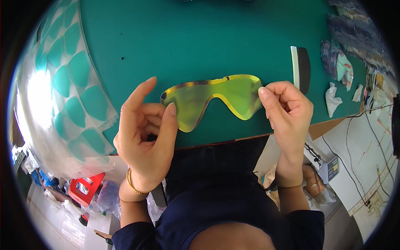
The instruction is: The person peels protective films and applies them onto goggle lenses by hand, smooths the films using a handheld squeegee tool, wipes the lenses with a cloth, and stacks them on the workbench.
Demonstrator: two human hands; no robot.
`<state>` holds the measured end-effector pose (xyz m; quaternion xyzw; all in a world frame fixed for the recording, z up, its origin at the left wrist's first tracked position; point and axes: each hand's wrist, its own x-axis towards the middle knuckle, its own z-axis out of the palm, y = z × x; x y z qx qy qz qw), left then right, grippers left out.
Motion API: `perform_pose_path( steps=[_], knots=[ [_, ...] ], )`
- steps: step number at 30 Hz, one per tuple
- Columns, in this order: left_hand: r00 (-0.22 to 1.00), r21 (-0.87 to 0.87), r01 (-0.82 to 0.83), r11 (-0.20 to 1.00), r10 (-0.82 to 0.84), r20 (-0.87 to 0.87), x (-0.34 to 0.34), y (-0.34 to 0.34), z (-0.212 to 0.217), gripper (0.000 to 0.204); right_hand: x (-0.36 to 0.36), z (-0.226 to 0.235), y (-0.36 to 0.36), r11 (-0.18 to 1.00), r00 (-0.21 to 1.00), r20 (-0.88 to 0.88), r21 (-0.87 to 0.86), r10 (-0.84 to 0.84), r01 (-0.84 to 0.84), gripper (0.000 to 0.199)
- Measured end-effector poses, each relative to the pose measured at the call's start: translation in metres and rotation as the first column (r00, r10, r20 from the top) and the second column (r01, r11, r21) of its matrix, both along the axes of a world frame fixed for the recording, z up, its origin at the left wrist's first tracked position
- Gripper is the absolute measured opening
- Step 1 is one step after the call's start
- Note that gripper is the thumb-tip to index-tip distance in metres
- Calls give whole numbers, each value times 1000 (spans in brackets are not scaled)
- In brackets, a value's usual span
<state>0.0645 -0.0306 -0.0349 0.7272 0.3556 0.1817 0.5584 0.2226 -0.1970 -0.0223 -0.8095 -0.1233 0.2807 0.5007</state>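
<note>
A yellow-green, mirror-like goggle lens (193,102), a one-piece shield with a nose notch at its lower middle, is held over the green table near the front edge. At its left end my left hand (143,131) has the thumb against the rim, with the middle fingers curled behind and the index finger raised. My right hand (289,112) pinches the right end between thumb and curled fingers. The fingertips behind the lens are partly hidden. Right of the lens lies a dark scraper (302,68) with a pale strip along one side.
Clear plastic sheets (92,79) with lens-shaped teal patches cover the table's left side. At the right are a crumpled white tissue (332,100), patterned cloth (354,35) and scraps. Below the table are a red plastic item (85,189), bags, cables and a grey device (331,168).
</note>
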Motion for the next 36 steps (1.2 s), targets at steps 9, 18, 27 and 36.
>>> perform_pose_path(
  steps=[9,18,27,36],
  knots=[
    [1000,28,-10,1000,10,-28,1,-1,-2,45,-1,5,3,992,1000,21,-126,3,0,17],
    [998,22,-36,999,37,-58,4,-3,-1,44,46,-2,-17,859,780,603,-478,169,183,52],
    [999,74,-40,996,39,19,4,-4,-5,42,56,-8,-30,845,716,672,-483,189,229,69],
    [998,106,-39,994,34,48,3,-5,-10,41,-12,0,4,994,846,530,-113,54,7,38]
  ],
)
